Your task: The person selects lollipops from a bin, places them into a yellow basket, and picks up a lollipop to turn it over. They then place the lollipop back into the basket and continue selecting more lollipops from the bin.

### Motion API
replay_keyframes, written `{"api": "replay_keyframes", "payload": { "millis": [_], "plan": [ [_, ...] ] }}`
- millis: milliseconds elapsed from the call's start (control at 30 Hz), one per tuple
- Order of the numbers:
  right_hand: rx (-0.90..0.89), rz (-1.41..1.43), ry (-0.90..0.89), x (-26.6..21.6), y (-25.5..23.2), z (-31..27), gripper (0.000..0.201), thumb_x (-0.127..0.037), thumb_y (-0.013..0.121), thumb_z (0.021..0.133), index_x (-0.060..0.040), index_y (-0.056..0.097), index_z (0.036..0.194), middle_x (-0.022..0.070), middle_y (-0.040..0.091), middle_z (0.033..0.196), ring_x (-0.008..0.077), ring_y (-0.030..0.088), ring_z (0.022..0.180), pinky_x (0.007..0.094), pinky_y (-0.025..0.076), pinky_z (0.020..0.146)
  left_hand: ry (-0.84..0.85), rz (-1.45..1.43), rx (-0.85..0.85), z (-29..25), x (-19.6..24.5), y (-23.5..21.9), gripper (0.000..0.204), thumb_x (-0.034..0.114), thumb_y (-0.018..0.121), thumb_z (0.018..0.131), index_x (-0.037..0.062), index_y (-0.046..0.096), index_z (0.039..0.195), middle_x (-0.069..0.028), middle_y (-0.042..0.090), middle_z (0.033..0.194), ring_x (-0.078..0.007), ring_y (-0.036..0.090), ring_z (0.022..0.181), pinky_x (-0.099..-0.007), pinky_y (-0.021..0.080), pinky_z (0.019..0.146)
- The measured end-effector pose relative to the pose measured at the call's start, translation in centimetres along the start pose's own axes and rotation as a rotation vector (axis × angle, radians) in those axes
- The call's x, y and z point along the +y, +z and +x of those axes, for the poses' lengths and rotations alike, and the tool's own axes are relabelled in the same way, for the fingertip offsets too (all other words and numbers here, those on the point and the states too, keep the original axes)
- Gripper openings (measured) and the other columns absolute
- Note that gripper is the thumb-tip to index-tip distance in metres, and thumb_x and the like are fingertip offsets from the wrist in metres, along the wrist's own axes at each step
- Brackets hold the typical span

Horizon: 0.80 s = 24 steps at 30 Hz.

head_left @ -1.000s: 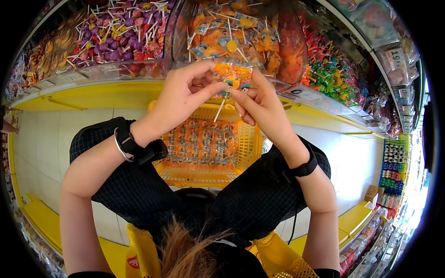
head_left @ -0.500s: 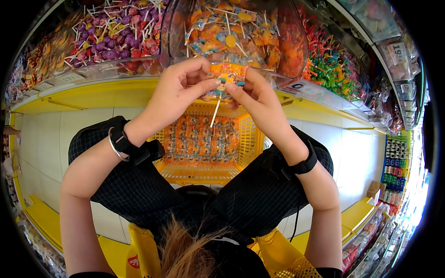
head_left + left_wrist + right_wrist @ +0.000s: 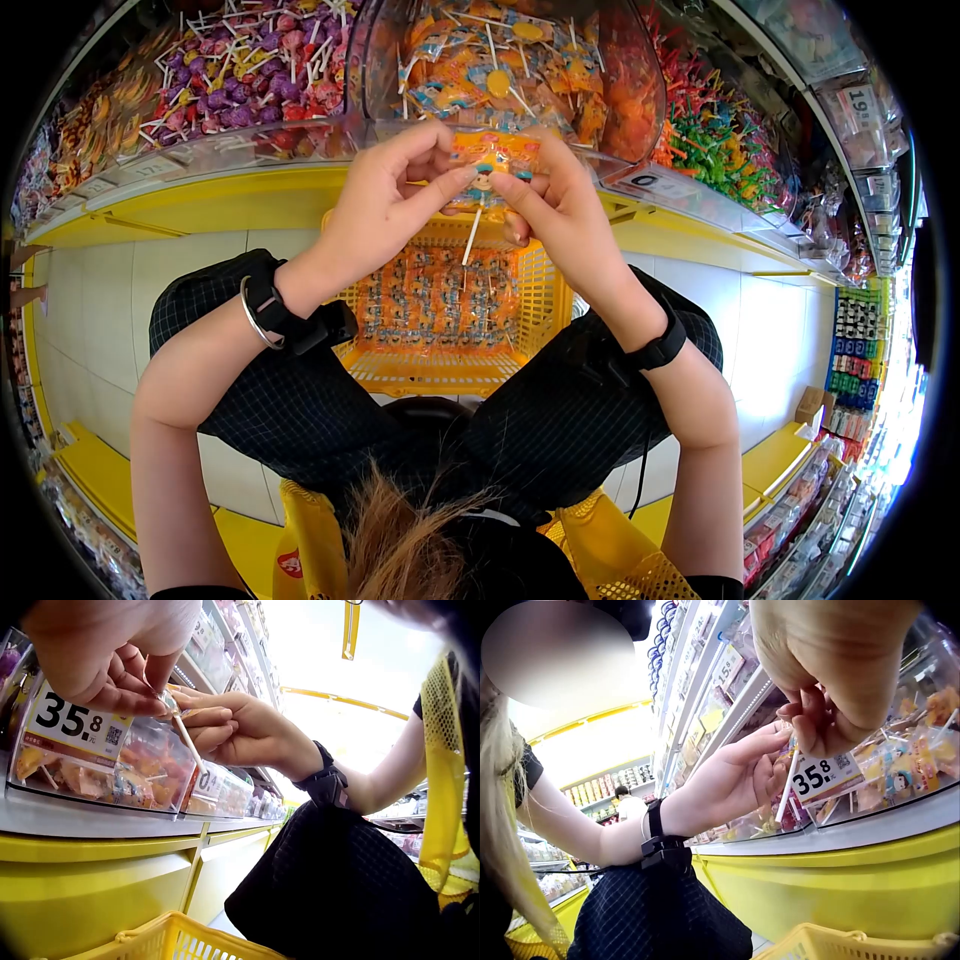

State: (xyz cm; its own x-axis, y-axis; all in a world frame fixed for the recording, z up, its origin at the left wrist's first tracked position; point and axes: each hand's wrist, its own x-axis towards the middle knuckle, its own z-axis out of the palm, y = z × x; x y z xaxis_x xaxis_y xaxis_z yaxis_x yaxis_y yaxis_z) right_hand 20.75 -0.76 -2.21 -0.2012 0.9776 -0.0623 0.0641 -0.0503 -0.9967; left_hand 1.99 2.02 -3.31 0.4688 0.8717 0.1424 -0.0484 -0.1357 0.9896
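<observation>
In the head view, a wrapped lollipop (image 3: 494, 152) in an orange printed wrapper is held up in front of the shelf bins, its white stick (image 3: 472, 236) pointing down. My left hand (image 3: 392, 195) pinches the wrapper's left side between thumb and fingers. On the other side, my right hand (image 3: 562, 208) pinches it too, both thumbs nearly meeting on its front. The stick (image 3: 190, 742) hangs below the fingertips in the left wrist view. Below the hands, a yellow basket (image 3: 430, 382) holds flat rows of similar orange-wrapped lollipops (image 3: 435, 300).
A clear bin of loose orange-wrapped lollipops (image 3: 500, 65) stands just beyond the hands. Purple and red lollipops (image 3: 250, 85) fill the bin to its left; green and red sweets (image 3: 710, 150) lie to the right. A yellow shelf ledge (image 3: 230, 205) runs behind the basket. Price cards (image 3: 75, 724) face outward.
Both hands, with the lollipop between them, have shifted slightly left since a second ago. The right thumb has moved in toward the left one across the wrapper's front.
</observation>
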Motion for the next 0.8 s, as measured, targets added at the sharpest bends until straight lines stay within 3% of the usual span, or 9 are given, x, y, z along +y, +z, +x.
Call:
{"api": "replay_keyframes", "payload": {
  "millis": [267, 367, 433, 533, 800],
  "plan": [
    [-0.019, 0.056, 0.003, 0.4, -0.5, 0.3, 0.026, -0.011, 0.060, 0.092, -0.0008, 0.043, 0.108, -0.0020, 0.047, 0.052, 0.0034, 0.044, 0.046, 0.0219, 0.032, 0.041, 0.021, 0.011, -0.009, 0.2, -1.7, -0.4, 0.014, 0.006, 0.060, 0.091, 0.0044, 0.050, 0.100, -0.0013, 0.059, 0.093, -0.0064, 0.057, 0.083, -0.0213, 0.049, 0.070],
    [-0.016, -0.041, 0.022, 0.3, -0.8, 0.6, 0.024, -0.014, 0.063, 0.090, -0.0006, 0.044, 0.097, -0.0030, 0.044, 0.050, 0.0032, 0.039, 0.045, 0.0213, 0.030, 0.043, -0.004, -0.038, -0.013, 0.3, -1.6, -0.6, 0.014, 0.007, 0.060, 0.091, 0.0045, 0.049, 0.100, -0.0013, 0.060, 0.093, -0.0065, 0.058, 0.082, -0.0212, 0.049, 0.069],
    [0.014, -0.217, -0.106, 0.9, -0.9, 0.7, 0.025, -0.016, 0.067, 0.087, -0.0019, 0.046, 0.086, -0.0029, 0.042, 0.052, 0.0045, 0.035, 0.049, 0.0224, 0.029, 0.046, -0.018, -0.059, -0.015, 0.3, -1.4, -0.7, 0.014, 0.007, 0.060, 0.091, 0.0047, 0.049, 0.100, -0.0011, 0.060, 0.093, -0.0064, 0.058, 0.082, -0.0212, 0.049, 0.069],
    [0.043, -0.314, -0.150, 2.0, -1.0, 0.8, 0.030, -0.018, 0.069, 0.085, -0.0024, 0.045, 0.076, -0.0013, 0.040, 0.057, 0.0060, 0.033, 0.055, 0.0243, 0.028, 0.049, -0.017, -0.099, -0.018, 0.3, -1.2, -0.9, 0.012, 0.007, 0.059, 0.092, 0.0050, 0.049, 0.099, -0.0007, 0.059, 0.092, -0.0061, 0.058, 0.082, -0.0209, 0.049, 0.070],
    [0.096, -0.173, -0.196, 3.3, -0.6, 1.1, 0.037, -0.018, 0.071, 0.083, -0.0022, 0.041, 0.068, -0.0013, 0.036, 0.062, 0.0057, 0.032, 0.060, 0.0243, 0.029, 0.051, -0.011, -0.075, 0.007, 0.2, -1.3, -0.7, 0.011, 0.008, 0.058, 0.093, 0.0050, 0.048, 0.097, -0.0010, 0.059, 0.091, -0.0062, 0.058, 0.081, -0.0203, 0.048, 0.070]
  ]
}}
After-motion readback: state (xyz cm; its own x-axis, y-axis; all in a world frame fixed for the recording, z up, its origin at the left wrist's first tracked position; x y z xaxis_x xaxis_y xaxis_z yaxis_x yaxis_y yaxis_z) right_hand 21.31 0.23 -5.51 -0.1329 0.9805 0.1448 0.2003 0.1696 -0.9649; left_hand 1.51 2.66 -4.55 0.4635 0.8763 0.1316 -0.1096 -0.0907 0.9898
